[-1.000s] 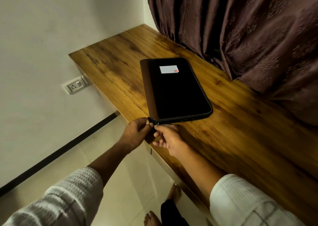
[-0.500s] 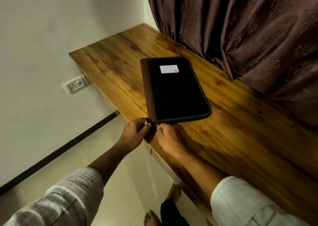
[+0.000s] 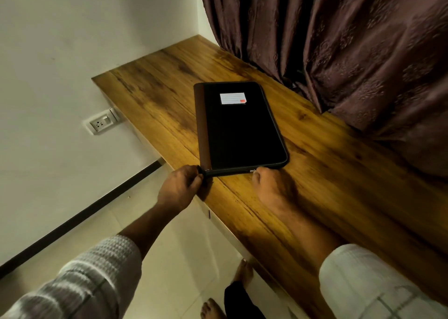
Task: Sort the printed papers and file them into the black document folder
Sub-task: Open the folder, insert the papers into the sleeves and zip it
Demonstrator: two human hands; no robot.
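1. Two hands meet the near edge of the black document folder (image 3: pixel 240 129): the left hand (image 3: pixel 180 189) has its grip pinched on the near-left corner.
2. Further along that edge, the right hand (image 3: pixel 271 185) has a narrow grip on the zipper pull (image 3: pixel 252 171).
3. It lies flat on the wooden worktop (image 3: pixel 155 105), white label (image 3: pixel 233 98) up, near a curtain (image 3: pixel 339 51).

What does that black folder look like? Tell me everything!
The black folder lies flat and closed on the wooden table, near its front edge. It looks like fabric, with a brown strip down its left side, a white label and a zip round the edge. The left hand grips its near corner; the right hand pinches the zip pull.
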